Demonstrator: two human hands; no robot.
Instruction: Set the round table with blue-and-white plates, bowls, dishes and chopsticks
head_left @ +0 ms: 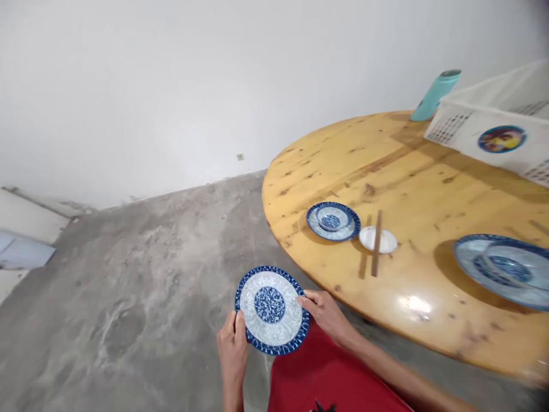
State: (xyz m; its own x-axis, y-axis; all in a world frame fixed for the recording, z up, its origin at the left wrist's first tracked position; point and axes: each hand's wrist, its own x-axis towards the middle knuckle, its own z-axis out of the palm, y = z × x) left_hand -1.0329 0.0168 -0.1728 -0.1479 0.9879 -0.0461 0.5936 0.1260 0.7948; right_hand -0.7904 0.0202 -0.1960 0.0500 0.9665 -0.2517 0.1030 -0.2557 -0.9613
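Observation:
A blue-and-white patterned plate [269, 304] is held between my two hands, in front of my body and off the table's edge. My left hand [233, 342] grips its left rim, thumb on the upper face. On the right rim, my right hand [323, 309] pinches the plate with the thumb on top; the fingers underneath are hidden. The plate tilts toward me, and nothing lies on it. Beyond it on the table sits another blue-rimmed plate [355, 224] with a clear dish [319, 220] on it. Beside that, chopsticks [377, 243] rest across a small white dish [389, 242].
The round wooden table [317, 154] fills the right side. A large blue-and-white plate [467, 260] with a clear dish stands near the right edge. At the back are a white plastic basket [467, 129] and a turquoise container [435, 96]. Grey concrete floor [171, 320] lies to the left.

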